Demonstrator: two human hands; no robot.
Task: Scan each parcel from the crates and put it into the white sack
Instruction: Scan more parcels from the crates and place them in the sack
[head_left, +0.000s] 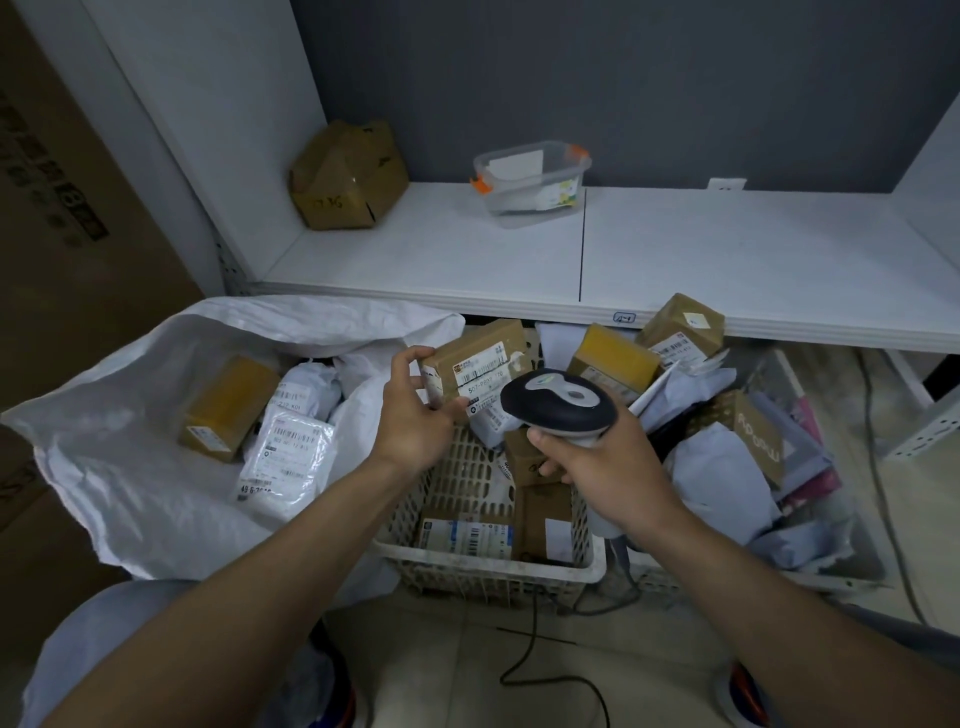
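Head view, single entry. Left hand (415, 413): fingers and thumb curled round the left end of a small cardboard parcel (475, 358), held above the near crate (488, 569) with its printed label turned up, judged so that the barcode faces the reader. Right hand (610, 467): closed round the handle of a barcode scanner (558, 402), whose head sits just over the parcel's lower right corner, nose aimed at the label; the step in hand appears to be the scan itself, the drop into the sack not yet made. White sack (130, 395): lies open just left of the near crate, its mouth slumped wide, already containing a yellow-taped box (223, 410), a white poly mailer (288, 460) and further bagged parcels. Near crate, white lattice plastic: a labelled carton (467, 535) and brown boxes low inside. Second crate (841, 574), to the right: heaped with taped boxes and white and pink mailers. Surroundings: a white shelf (701, 249) overhangs the far ends of both crates, so parcels at the back sit partly beneath its front edge; on it, a crumpled cardboard box (348, 176) and a clear plastic tub (530, 179) with orange clips. A fold of sack cloth rises between the left hand and the sack's contents. The scanner cable (530, 644) trails across the floor in front of the near crate. Large brown carton (67, 218) at far left.
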